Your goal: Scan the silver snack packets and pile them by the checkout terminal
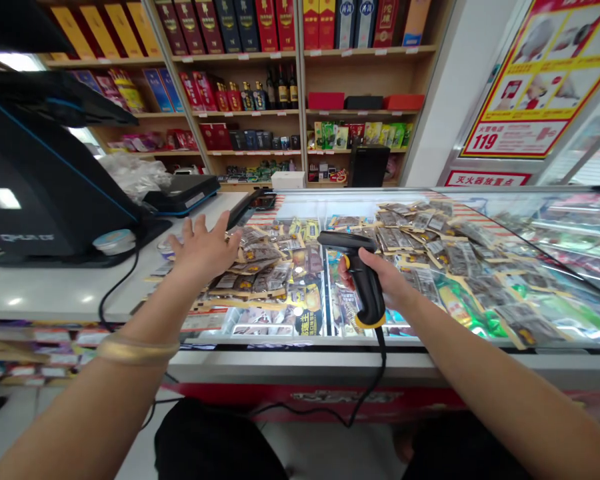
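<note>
My right hand (385, 275) is wrapped round the grip of a black and yellow barcode scanner (366, 283), whose head points left over the glass-topped freezer. A cable hangs down from its handle. My left hand (207, 245) is spread with nothing in it, just above the left heap of snack packets (257, 263). Whether its fingertips touch the packets I cannot tell. These are clear packets with brown contents and tan edges. Another heap of similar packets (423, 233) covers the glass to the right of the scanner.
On the left counter (55, 293) stand a dark checkout terminal (45, 180), a small tub (114, 241) and a black device (183, 193) beside crumpled plastic bags (135, 175). The scanner cable (380, 373) loops below the freezer's front edge (300, 360). Stocked shelves (240, 115) line the back wall.
</note>
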A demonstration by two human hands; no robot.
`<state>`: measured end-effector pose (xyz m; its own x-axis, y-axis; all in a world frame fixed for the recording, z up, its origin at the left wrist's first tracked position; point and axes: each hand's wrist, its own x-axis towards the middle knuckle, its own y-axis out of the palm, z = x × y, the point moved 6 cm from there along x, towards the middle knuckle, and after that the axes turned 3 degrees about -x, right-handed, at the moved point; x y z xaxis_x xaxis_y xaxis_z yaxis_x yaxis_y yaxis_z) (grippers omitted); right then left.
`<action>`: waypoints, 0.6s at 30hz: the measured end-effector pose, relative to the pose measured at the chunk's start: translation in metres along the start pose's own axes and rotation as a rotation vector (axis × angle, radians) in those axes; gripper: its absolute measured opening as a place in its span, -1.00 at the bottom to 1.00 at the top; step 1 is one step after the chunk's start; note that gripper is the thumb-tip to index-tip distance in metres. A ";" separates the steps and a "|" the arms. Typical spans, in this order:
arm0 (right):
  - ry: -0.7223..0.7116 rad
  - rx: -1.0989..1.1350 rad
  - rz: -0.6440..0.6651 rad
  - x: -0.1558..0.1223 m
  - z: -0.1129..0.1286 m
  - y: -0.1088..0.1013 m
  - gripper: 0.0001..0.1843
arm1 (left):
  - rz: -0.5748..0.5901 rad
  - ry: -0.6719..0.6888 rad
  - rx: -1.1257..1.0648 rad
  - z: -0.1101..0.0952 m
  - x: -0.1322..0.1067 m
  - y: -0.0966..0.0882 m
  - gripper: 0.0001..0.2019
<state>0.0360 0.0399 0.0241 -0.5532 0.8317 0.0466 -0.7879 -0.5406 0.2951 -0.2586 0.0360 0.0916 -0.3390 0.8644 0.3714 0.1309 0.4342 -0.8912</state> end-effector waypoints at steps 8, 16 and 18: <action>-0.118 -0.046 -0.153 -0.025 0.047 -0.069 -0.55 | 0.016 0.312 -0.263 -0.114 -0.016 0.014 -0.45; -0.050 -0.002 -0.188 -0.032 0.039 -0.114 -0.51 | 0.294 0.074 -0.226 -0.183 -0.010 0.114 -0.44; -0.023 0.020 -0.185 -0.032 0.034 -0.114 -0.51 | 0.288 0.055 -0.149 -0.187 -0.005 0.127 -0.41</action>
<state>0.1529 0.0795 0.0213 -0.3923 0.9197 0.0118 -0.8701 -0.3753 0.3195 -0.0665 0.1346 0.0253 -0.2185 0.9675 0.1270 0.3500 0.1992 -0.9153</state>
